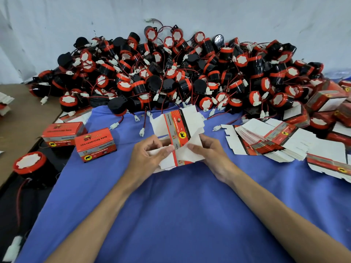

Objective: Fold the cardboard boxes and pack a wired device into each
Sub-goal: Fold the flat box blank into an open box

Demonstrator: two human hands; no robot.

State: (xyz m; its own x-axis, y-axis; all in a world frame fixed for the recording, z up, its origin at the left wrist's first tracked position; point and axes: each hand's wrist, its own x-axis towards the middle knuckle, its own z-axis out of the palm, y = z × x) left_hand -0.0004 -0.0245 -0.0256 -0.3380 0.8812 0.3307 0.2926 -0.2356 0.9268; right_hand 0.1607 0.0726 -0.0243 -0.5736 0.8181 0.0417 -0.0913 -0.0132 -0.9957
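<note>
Head view: left hand (150, 154) and right hand (207, 150) both on one part-folded cardboard box (180, 130) over the blue cloth (180, 205) at centre; whether the box touches the cloth, cannot tell; left fingers curled, thumb and fingers pinching the white left flap; right fingers curled round the white right flap, thumb on top; box's red-and-grey printed strip runs away from the person, white flaps spread either side; its far end sits near the front edge of the pile of wired devices (171, 73); pile is black-and-red round units with red and black leads and white plugs, heaped against the white backdrop (76, 16); stack of flat box blanks (266, 137) fanned on the cloth to the right, apart from the right hand; two closed red boxes (95, 144) side by side at the cloth's left edge; more red boxes (326, 99) heaped far right; single device (29, 163) off the cloth at left, white face up; brown board (22, 114) far left.
</note>
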